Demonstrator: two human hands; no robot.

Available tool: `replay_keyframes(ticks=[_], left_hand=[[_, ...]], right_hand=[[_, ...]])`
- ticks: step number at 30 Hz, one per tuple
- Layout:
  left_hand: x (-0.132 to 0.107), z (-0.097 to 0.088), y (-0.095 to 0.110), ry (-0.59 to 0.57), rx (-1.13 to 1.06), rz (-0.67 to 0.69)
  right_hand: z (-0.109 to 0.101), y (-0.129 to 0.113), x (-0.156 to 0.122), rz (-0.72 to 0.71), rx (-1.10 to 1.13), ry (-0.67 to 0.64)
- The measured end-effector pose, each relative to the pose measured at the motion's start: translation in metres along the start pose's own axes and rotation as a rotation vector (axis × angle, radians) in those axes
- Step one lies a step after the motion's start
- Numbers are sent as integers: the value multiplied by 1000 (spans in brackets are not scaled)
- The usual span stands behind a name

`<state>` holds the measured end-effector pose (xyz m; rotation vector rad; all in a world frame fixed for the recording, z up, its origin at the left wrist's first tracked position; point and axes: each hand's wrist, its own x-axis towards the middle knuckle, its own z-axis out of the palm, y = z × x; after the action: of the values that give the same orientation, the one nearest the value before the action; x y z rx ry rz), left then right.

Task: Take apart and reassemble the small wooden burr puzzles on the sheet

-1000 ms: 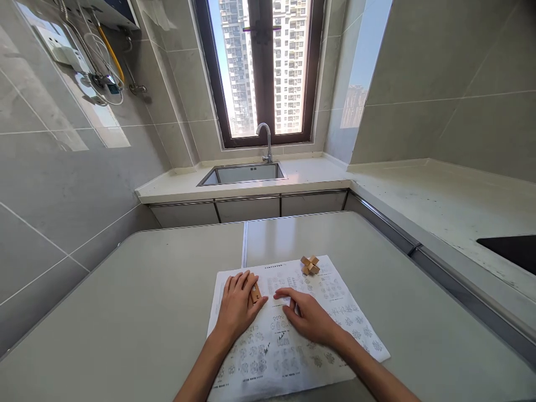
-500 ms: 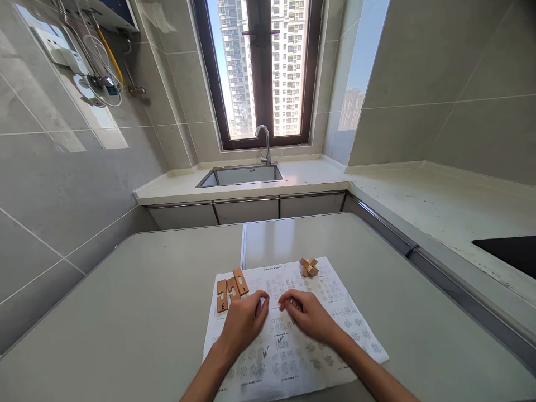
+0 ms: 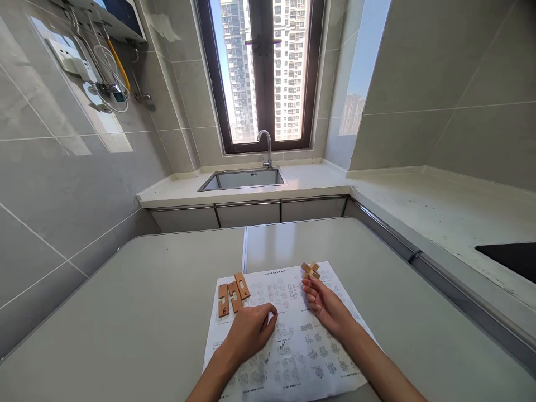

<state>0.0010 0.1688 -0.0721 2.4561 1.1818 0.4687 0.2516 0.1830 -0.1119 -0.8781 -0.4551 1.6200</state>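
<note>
A wooden interlocking burr puzzle (image 3: pixel 310 270) lies near the far right corner of a printed paper sheet (image 3: pixel 288 357). My right hand (image 3: pixel 324 304) is just in front of it, palm turned inward, fingers loosely bent and apart. The thumb and index tips reach the puzzle's near edge; whether they touch it I cannot tell. My left hand (image 3: pixel 253 332) rests on the paper's middle with its fingers curled in and nothing visible in them. Beyond it, several flat wooden pieces with cutouts and inked numbers (image 3: pixel 223 301) lie side by side at the sheet's left edge.
The sheet lies on a pale table (image 3: pixel 159 312) with a seam in its top. Past the table's far edge is a counter (image 3: pixel 314 176) with a sink (image 3: pixel 243 178) and faucet (image 3: pixel 268 148). Another counter (image 3: pixel 444 195) runs along the right, carrying a black panel (image 3: pixel 511 258).
My right hand has moved away from the left hand, up and right to the puzzle, and turned its palm inward. My left hand has shifted slightly right. The view has tilted a little.
</note>
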Motion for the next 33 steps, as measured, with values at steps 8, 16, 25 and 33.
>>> replay_keyframes(ticks=[8,16,25,33], left_hand=[[0,1,-1,12,-14,-3],[0,3,-3,0,20,-2],[0,1,0,-14,34,-10],[0,2,-1,-12,3,-24]], right_hand=[[-9,-4,8,40,173,-44],[-15,-4,11,172,439,-104],[-12,-10,10,191,424,-111],[-2,4,2,62,148,-65]])
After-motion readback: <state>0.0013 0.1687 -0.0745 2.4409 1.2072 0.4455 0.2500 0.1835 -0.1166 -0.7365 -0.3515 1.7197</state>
